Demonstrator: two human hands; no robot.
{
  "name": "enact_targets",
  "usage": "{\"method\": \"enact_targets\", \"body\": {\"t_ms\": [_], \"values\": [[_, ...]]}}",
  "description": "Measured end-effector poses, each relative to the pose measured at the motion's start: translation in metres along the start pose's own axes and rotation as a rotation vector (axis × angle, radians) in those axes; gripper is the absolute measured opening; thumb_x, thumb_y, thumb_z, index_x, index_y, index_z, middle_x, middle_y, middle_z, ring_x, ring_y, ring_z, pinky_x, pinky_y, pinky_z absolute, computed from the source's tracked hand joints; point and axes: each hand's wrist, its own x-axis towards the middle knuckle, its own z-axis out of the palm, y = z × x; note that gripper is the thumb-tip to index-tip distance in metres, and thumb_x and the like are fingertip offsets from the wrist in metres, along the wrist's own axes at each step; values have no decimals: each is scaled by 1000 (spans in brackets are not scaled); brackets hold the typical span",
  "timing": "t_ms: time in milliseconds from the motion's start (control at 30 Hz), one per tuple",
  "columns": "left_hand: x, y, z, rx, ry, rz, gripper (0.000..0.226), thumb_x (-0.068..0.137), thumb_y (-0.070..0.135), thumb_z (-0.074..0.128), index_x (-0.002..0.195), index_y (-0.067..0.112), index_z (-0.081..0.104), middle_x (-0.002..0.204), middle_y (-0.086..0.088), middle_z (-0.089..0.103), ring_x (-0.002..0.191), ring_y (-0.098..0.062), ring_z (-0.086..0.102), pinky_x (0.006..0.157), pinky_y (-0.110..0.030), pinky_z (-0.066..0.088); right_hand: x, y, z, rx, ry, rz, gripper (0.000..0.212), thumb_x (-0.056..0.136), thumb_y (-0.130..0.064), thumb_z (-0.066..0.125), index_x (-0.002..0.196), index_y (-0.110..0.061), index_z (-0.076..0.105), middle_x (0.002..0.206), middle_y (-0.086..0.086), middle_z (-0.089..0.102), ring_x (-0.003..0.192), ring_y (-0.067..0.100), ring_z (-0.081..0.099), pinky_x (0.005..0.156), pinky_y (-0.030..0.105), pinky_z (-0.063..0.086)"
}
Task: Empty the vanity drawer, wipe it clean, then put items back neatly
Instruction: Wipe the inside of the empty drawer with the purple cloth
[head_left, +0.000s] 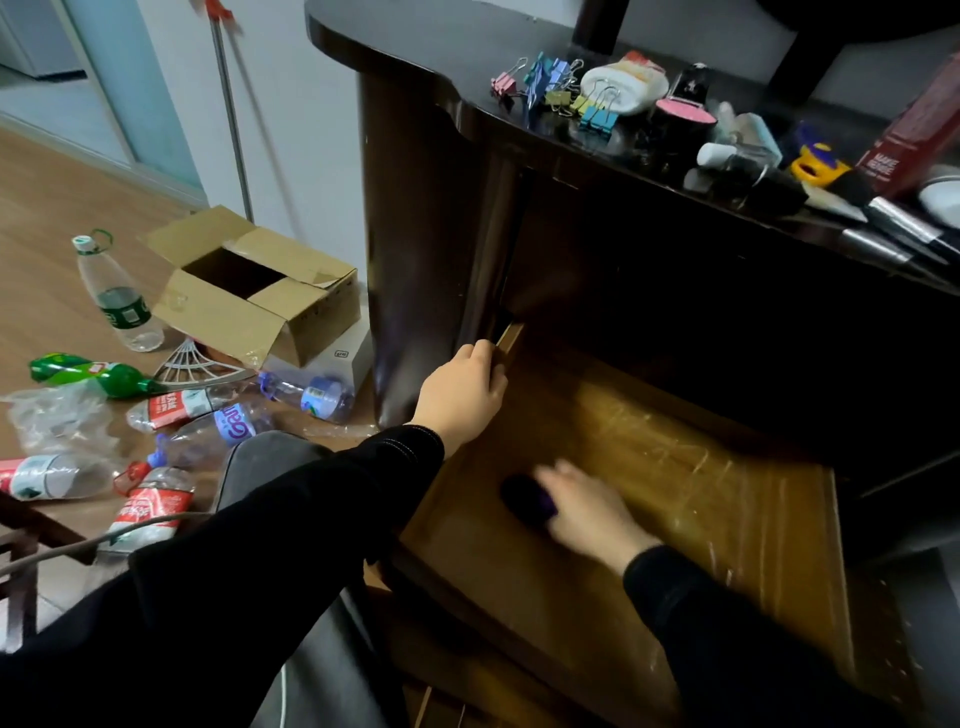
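Note:
The vanity drawer (727, 499) is pulled out; its wooden floor is bare and lined with shiny clear film. My left hand (462, 389) grips the drawer's far left corner beside the dark cabinet side. My right hand (587, 506) is inside the drawer, blurred by motion, holding a dark purple cloth (524, 499) against the floor near the left wall. On the vanity top (415, 62) lie the drawer's items: coloured binder clips (556, 85), a white rolled cloth (623, 85), a pink-lidded jar (683, 117), small bottles, brushes and a red box (914, 140).
On the wooden floor to the left stand an open cardboard box (254, 291) and several empty plastic bottles (117, 296). A mop handle (228, 109) leans on the wall. My dark-clothed knee (270, 467) sits next to the cabinet.

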Motion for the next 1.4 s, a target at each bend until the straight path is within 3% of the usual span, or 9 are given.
{"method": "enact_targets", "body": {"t_ms": [133, 233, 433, 567, 667, 833, 1000, 1200, 1400], "values": [[-2, 0, 0, -10, 4, 6, 31, 106, 33, 39, 126, 12, 49, 115, -8, 59, 98, -32, 62, 83, -45, 52, -60, -10, 30, 44, -160, -231, 68, 83, -1, 59, 144, -28, 45, 129, -1, 53, 95, 23, 65, 64, 24, 48], [-1, -2, 3, -17, 9, 11, 33, 106, 33, 39, 129, 12, 48, 117, -8, 59, 100, -32, 62, 84, -44, 52, -51, -2, 24, 77, -134, -236, 46, 84, -7, 59, 124, -30, 55, 106, -9, 52, 90, 18, 63, 57, 20, 39], [3, -8, 10, -22, 36, 12, 33, 105, 34, 41, 128, 12, 49, 117, -10, 59, 104, -34, 61, 82, -43, 50, 14, 16, -12, 75, 90, -19, 53, 92, -26, 66, 142, -26, 49, 126, -3, 57, 110, 23, 63, 89, 42, 56], [4, -10, 11, -8, 54, 16, 30, 105, 34, 41, 123, 12, 50, 113, -8, 60, 99, -32, 61, 75, -38, 46, -13, -2, -3, 12, 30, -249, 28, 87, -19, 61, 114, -28, 55, 96, -8, 48, 78, 21, 63, 56, 26, 45], [5, -10, 13, 14, 72, 26, 26, 105, 34, 40, 119, 13, 50, 110, -6, 59, 93, -30, 61, 70, -35, 40, -61, -14, 19, -1, -156, -501, 43, 82, -6, 55, 118, -29, 55, 95, -5, 50, 70, 22, 62, 54, 27, 36], [5, -11, 13, 16, 77, 42, 25, 105, 34, 40, 116, 13, 50, 109, -6, 60, 92, -30, 62, 74, -39, 47, -41, -3, 4, 39, -82, -420, 13, 90, -22, 53, 96, -33, 49, 90, -9, 47, 68, 16, 60, 50, 23, 36], [6, -13, 16, 14, 86, 42, 23, 104, 34, 40, 110, 14, 49, 103, -4, 58, 89, -29, 60, 69, -34, 38, -23, 2, -3, 25, 64, -273, 31, 93, -24, 61, 123, -30, 53, 97, -10, 46, 74, 17, 62, 62, 30, 47], [8, -15, 17, 16, 82, 53, 21, 104, 35, 40, 109, 16, 48, 100, 0, 55, 86, -25, 58, 70, -35, 42, -72, -12, 17, -41, -159, -625, 46, 82, -1, 54, 122, -24, 58, 93, -1, 53, 71, 26, 60, 56, 33, 38], [8, -16, 17, 1, 67, 55, 24, 104, 36, 39, 112, 15, 49, 104, -4, 58, 91, -28, 60, 75, -40, 48, -31, 14, -15, -36, 45, -332, 31, 98, -27, 56, 128, -29, 54, 102, -7, 52, 80, 13, 62, 61, 22, 46]]}}
